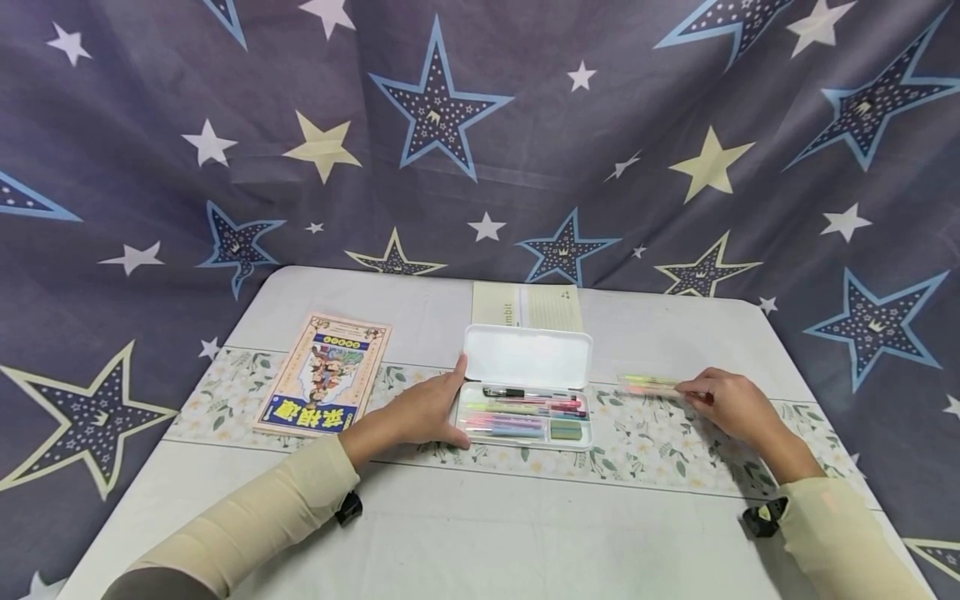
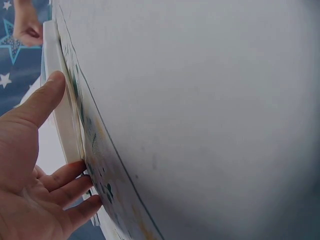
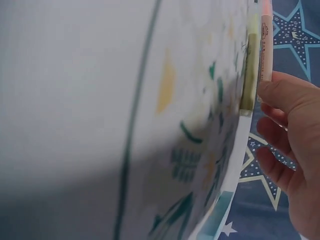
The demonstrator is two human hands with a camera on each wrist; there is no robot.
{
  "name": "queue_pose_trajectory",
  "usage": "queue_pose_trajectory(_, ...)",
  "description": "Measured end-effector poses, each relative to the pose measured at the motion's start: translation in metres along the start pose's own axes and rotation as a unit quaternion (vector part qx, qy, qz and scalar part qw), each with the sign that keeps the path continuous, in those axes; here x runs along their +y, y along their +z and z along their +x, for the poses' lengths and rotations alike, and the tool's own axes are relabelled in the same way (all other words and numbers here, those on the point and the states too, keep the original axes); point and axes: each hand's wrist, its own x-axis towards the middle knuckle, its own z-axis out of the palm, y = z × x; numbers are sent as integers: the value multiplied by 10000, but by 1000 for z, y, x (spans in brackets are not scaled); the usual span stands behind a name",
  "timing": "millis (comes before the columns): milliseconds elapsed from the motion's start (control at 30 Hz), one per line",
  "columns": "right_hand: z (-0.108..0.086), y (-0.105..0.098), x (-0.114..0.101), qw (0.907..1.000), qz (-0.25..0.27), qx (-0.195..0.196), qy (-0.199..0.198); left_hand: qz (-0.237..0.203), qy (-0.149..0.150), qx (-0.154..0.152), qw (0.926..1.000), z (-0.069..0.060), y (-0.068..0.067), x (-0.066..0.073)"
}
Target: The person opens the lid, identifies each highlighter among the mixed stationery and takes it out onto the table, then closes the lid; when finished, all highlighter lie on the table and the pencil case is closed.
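Observation:
A white pencil case [image 1: 525, 446] lies with its lid [image 1: 528, 357] raised, holding several pens [image 1: 517, 408] and a green block [image 1: 566, 430]. My left hand [image 1: 423, 408] holds the case at its left end, thumb at the front corner and a finger up by the lid. In the left wrist view the thumb [image 2: 50, 95] presses the case's side. To the right, my right hand [image 1: 731, 404] pinches a pink highlighter [image 3: 267, 50] between thumb and forefinger. A yellow highlighter [image 3: 250, 75] lies alongside it on the table.
A comic-style booklet [image 1: 326, 375] lies left of the case. Behind the raised lid is a cream notebook [image 1: 551, 307]. A floral strip [image 1: 645, 442] crosses the white table [image 1: 525, 533], and a star-patterned cloth [image 1: 525, 192] hangs behind it.

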Motion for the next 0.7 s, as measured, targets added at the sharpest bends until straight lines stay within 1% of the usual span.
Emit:
queue_pose_trajectory(233,-1,3,5,9997,-65,-187,173,-3,9,5,10000,0,-1,1)
queue_pose_trajectory(700,0,7,7,9990,-118,-190,392,-39,-11,-1,10000,0,-1,2)
